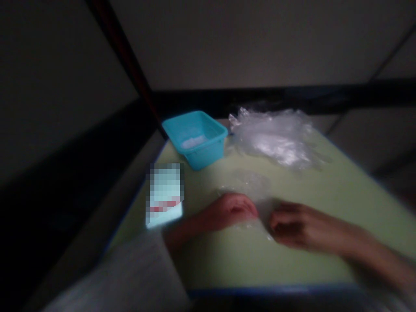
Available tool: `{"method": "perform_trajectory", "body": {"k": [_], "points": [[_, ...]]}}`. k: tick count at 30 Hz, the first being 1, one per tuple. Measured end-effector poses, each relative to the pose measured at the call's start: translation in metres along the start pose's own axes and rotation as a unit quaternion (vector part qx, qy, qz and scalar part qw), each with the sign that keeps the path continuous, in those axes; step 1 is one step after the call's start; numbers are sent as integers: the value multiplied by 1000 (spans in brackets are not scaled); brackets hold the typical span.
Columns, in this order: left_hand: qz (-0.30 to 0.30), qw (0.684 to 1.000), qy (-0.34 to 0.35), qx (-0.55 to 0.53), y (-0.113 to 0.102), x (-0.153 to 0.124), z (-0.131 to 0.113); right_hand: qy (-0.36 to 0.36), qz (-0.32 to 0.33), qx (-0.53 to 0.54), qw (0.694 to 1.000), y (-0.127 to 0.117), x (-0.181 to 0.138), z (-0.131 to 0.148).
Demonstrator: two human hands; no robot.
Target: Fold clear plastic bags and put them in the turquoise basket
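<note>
Lying at the left hand (236, 209), clear plastic (251, 182) should handle light, limp, slippery (best pinched by an edge); that and the right hand (294, 226) look curled, any pinch too blurred to tell.

Dim light falls across a greyish wall (247, 47), with a dark band (198, 96) running below it. A dark reddish strip (118, 45) slants down on the left. A yellow-green table (260, 266) with blue edging stands before the wall
</note>
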State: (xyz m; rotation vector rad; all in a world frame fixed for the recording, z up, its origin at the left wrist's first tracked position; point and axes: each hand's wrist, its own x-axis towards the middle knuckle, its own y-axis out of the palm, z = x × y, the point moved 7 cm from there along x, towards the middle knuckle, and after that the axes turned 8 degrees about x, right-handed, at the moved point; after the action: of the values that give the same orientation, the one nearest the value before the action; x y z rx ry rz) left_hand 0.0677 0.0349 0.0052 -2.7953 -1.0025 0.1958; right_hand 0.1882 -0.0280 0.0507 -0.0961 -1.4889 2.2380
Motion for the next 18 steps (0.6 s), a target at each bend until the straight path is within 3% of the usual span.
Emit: {"method": "perform_trajectory", "body": {"k": [18], "points": [[0,1000,-3,8,-1,1,-2,9,9,17,1000,5,2,-2]]}}
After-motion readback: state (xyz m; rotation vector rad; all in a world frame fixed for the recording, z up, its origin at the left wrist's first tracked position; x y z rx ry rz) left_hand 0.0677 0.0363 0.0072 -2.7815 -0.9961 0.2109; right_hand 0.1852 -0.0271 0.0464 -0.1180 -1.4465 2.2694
